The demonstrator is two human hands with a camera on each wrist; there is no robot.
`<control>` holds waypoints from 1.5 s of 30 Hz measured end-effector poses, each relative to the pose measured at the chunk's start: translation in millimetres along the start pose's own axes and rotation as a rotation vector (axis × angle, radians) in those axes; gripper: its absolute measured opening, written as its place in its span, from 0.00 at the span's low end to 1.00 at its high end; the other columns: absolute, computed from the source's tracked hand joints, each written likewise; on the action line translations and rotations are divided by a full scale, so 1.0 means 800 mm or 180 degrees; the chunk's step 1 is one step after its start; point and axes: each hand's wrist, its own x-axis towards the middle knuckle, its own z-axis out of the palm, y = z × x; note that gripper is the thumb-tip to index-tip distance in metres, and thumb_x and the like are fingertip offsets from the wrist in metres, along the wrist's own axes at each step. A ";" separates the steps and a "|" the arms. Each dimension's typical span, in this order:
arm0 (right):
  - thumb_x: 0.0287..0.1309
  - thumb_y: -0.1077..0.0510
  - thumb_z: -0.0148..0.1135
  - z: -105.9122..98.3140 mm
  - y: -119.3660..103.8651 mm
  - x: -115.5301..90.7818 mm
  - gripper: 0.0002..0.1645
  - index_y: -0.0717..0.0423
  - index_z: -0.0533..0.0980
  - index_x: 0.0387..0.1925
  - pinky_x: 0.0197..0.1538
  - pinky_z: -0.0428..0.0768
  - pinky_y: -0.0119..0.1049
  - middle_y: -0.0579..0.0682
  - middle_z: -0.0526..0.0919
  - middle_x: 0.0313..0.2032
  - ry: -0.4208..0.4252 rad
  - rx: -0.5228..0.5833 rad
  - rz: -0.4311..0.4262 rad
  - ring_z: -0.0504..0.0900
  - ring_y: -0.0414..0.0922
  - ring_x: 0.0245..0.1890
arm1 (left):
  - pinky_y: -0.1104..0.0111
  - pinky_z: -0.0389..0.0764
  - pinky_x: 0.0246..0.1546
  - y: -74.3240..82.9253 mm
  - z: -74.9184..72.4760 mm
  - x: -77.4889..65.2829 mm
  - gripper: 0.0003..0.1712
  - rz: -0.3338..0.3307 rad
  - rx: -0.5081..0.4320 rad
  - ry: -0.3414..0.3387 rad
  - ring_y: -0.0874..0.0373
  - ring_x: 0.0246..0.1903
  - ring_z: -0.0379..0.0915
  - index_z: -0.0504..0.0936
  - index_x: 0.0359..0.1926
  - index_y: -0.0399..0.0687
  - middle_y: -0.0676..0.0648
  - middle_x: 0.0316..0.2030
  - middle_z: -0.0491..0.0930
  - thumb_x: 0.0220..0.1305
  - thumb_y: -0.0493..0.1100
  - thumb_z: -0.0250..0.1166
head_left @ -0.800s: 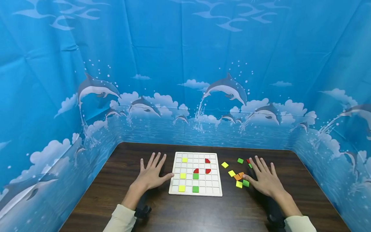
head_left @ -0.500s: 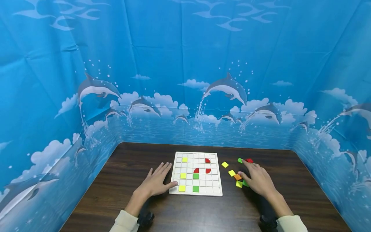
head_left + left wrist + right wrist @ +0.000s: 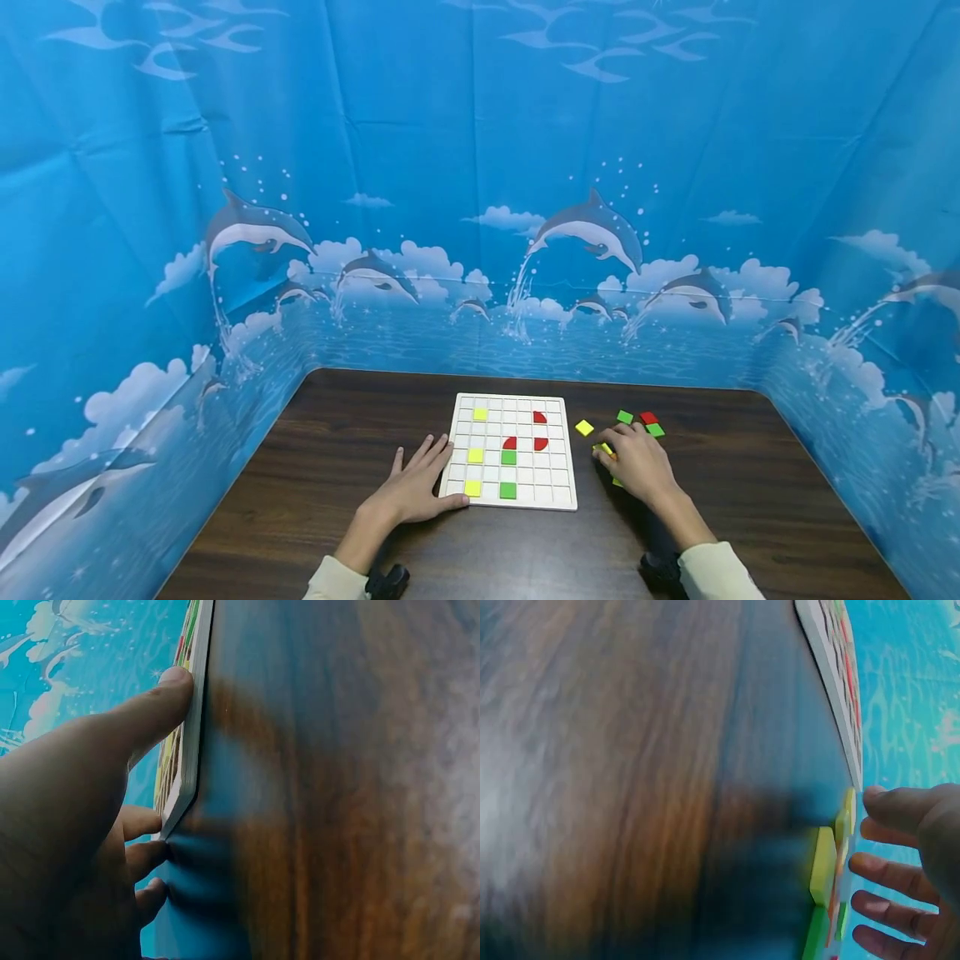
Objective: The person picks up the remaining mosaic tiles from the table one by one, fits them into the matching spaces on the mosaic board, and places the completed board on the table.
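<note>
A white square grid board (image 3: 551, 479) lies on the table. My left hand (image 3: 411, 493) rests at its left side with the fingers straight; in the left wrist view the thumb (image 3: 161, 701) lies over the board's near edge. Set in the grid are yellow squares (image 3: 476, 456), green squares (image 3: 507, 491) and red quarter-circle pieces (image 3: 541, 444). Right of the board, my right hand (image 3: 640, 462) reaches over loose square tiles, fingertips close to a yellow tile (image 3: 606, 448). The right wrist view shows its fingers spread apart beside a yellow tile (image 3: 823, 866) and a green tile (image 3: 816, 934).
Beyond the right hand lie a green tile (image 3: 624, 416), a red piece (image 3: 648, 417) and another green tile (image 3: 655, 430). A yellow tile (image 3: 584, 427) sits near the board's right edge. A blue dolphin-print curtain (image 3: 465, 208) surrounds the dark wooden table (image 3: 480, 558).
My right hand has moved left over the loose tiles, its fingers bending, and uncovered the red and green ones behind. My left hand has slid toward me and rightward, thumb now at the board's near-left corner.
</note>
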 end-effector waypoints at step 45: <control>0.54 0.57 0.82 0.009 -0.016 0.011 0.06 0.46 0.89 0.31 0.35 0.86 0.45 0.50 0.91 0.44 0.0232 0.0444 -0.0059 0.87 0.48 0.40 | 0.28 0.31 0.79 -0.003 0.006 0.005 0.62 -0.0123 0.0055 -0.0095 0.43 0.87 0.33 0.50 0.87 0.56 0.47 0.87 0.43 0.65 0.82 0.59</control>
